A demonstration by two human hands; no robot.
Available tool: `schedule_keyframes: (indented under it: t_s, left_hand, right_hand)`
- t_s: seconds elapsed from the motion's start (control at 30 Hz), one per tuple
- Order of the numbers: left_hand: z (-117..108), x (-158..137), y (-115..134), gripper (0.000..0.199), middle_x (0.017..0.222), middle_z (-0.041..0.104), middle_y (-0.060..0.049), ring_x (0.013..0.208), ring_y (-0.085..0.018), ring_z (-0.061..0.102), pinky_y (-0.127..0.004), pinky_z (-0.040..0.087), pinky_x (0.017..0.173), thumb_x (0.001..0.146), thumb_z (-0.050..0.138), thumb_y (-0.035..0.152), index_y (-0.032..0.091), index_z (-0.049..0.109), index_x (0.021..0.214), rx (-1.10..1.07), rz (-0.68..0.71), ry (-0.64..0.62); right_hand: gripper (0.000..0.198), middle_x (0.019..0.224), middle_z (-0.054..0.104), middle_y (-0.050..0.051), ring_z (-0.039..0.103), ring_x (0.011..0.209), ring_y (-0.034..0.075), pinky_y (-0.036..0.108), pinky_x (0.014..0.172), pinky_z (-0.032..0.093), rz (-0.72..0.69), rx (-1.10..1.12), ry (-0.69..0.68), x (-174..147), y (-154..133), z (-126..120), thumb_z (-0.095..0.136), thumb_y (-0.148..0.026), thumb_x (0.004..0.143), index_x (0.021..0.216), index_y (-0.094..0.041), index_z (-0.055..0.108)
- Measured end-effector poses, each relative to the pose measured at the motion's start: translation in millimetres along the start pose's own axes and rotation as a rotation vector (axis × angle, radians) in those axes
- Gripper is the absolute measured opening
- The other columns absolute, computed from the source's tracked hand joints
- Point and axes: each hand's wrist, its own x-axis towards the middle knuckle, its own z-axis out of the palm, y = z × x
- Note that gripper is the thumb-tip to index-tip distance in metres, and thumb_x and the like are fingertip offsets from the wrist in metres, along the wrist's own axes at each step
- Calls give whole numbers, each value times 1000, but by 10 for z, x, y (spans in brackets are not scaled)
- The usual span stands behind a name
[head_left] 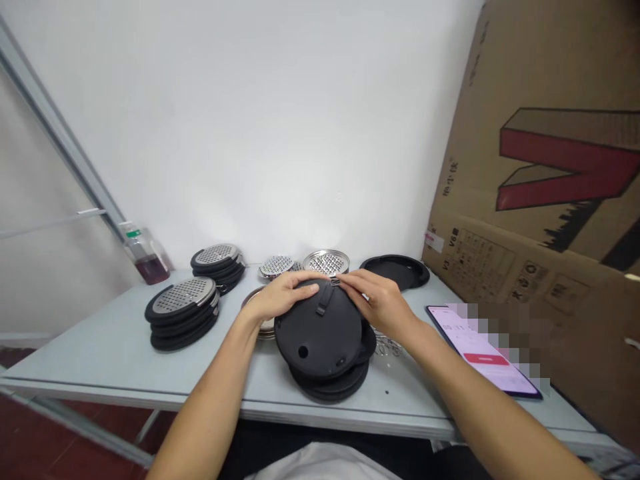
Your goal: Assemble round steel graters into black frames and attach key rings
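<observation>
A round black cover with a short strap and a small hole leans tilted on a stack of similar black covers near the table's front edge. My left hand grips its far-left rim, with the thumb lying on the face. At the strap's far end, my right hand pinches a small metal ring. Whether the ring is through the strap I cannot tell. Loose wire rings lie beside the right wrist. Partly hidden behind my left hand are stacked metal discs.
Two stacks of black discs with perforated metal faces stand on the left. Perforated metal discs and a black shell sit by the wall. A bottle is far left; a phone and cardboard box are right.
</observation>
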Motion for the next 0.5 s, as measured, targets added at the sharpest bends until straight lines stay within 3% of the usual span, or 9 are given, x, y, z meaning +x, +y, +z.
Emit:
schedule_keyframes:
  t_s: [0.2,0.37,0.5]
  left_hand:
    - [-2,-161,35,31,122,67,-6,111,-22,62,-33,46,97,91,59,33,22,67,118,170,50,19]
    - [-16,-229,91,31,120,67,-6,109,-22,62,-33,46,95,90,59,32,21,65,119,221,3,-10]
    - [-14,-277,151,32,118,68,-6,108,-23,62,-32,47,92,90,59,35,19,65,117,222,-25,-15]
  right_hand:
    - [30,104,71,11,68,86,22,34,72,57,-133,-177,-106,-38,-95,4,48,-23,96,120,-23,66]
    - [27,95,74,14,71,78,21,31,68,56,-221,-354,-64,-92,-199,133,44,-14,96,105,-14,69]
    - [28,97,76,12,73,81,22,31,71,56,-123,-249,-1,-139,-311,204,46,-16,95,110,-15,70]
